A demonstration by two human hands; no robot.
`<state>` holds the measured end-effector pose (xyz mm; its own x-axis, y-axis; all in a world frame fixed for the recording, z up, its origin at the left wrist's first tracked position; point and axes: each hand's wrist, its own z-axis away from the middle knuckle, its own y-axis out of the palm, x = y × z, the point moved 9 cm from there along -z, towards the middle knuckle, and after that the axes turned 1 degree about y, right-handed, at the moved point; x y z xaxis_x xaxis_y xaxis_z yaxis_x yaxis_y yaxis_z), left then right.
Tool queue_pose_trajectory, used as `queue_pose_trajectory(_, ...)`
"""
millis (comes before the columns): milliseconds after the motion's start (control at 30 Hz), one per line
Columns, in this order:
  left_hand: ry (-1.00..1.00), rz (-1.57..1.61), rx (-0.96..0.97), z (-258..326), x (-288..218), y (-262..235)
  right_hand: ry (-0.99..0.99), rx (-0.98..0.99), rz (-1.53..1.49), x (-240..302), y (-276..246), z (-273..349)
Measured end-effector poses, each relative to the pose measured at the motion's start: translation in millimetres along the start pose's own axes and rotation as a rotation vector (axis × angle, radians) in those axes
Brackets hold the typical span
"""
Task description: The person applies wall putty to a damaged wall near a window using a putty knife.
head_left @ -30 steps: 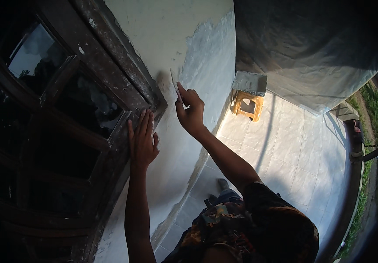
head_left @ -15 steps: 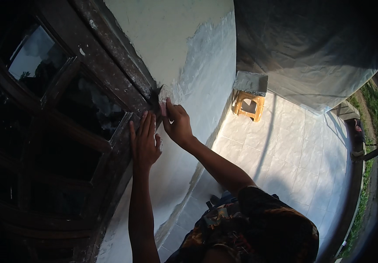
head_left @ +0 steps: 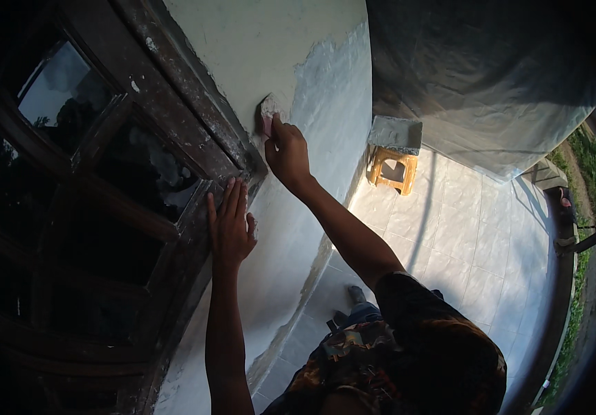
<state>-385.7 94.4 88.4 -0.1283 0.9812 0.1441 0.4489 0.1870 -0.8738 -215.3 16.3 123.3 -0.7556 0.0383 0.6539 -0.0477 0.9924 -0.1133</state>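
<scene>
My right hand (head_left: 287,153) is closed round a putty knife (head_left: 268,116), a small flat tool with a pale, putty-smeared blade. Its blade is against the wall (head_left: 270,69), just right of the dark wooden door frame (head_left: 205,128). Part of the wall's pale surface carries a whiter, smeared coat (head_left: 332,83). Lower and to the left, my left hand (head_left: 232,225) lies flat on the edge of the wooden frame, fingers stretched out and holding nothing. White smears show along its thumb side.
A yellow-orange stool (head_left: 396,169) stands on the tiled floor (head_left: 443,221) by the wall, with a grey, putty-stained tray (head_left: 396,133) on top. Plastic sheeting (head_left: 478,83) hangs behind it. Dark glass panes (head_left: 63,90) fill the door at left. Grass (head_left: 581,159) borders the far right.
My right hand has moved up along the wall with the putty knife, away from the frame's corner. My left hand stays on the frame, almost unmoved.
</scene>
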Motion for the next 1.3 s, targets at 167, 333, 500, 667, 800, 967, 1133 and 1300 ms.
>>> queue_pose_trajectory(167, -0.040, -0.003, 0.059, 7.2, 8.8, 4.7, 0.074, 0.236, -0.348, 56.4, 8.2, 89.8)
queue_pose_trajectory(333, -0.007, 0.001, 0.013, -1.0, -1.9, -2.7, 0.201, 0.106, -0.374, 39.0, -35.3, 55.5)
queue_pose_trajectory(500, -0.024, -0.022, 0.041, 1.4, 2.7, 1.5, 0.189, -0.097, -0.155, -20.8, -38.9, -15.6)
queue_pose_trajectory(667, -0.019, 0.001, 0.017, 1.4, 1.8, -2.1, 0.038, 0.010, 0.016, -23.8, -3.8, 0.9)
queue_pose_trajectory(800, -0.034, 0.021, 0.018, 4.3, 5.9, 1.4, 0.081, 0.167, -0.229, 7.0, -6.3, 74.4)
queue_pose_trajectory(967, -0.013, -0.004, -0.005, 0.1, -1.6, -7.8, 0.594, 0.130, -0.950, -32.5, -20.5, 78.6)
queue_pose_trajectory(1133, -0.019, -0.008, -0.012, 1.8, 0.7, -6.5, 0.768, 0.135, -1.155, -58.0, -30.6, 58.7)
queue_pose_trajectory(1300, -0.023, 0.010, -0.014, 2.7, 1.1, -4.6, 0.739, 0.104, -1.094, -74.2, -37.1, 58.8)
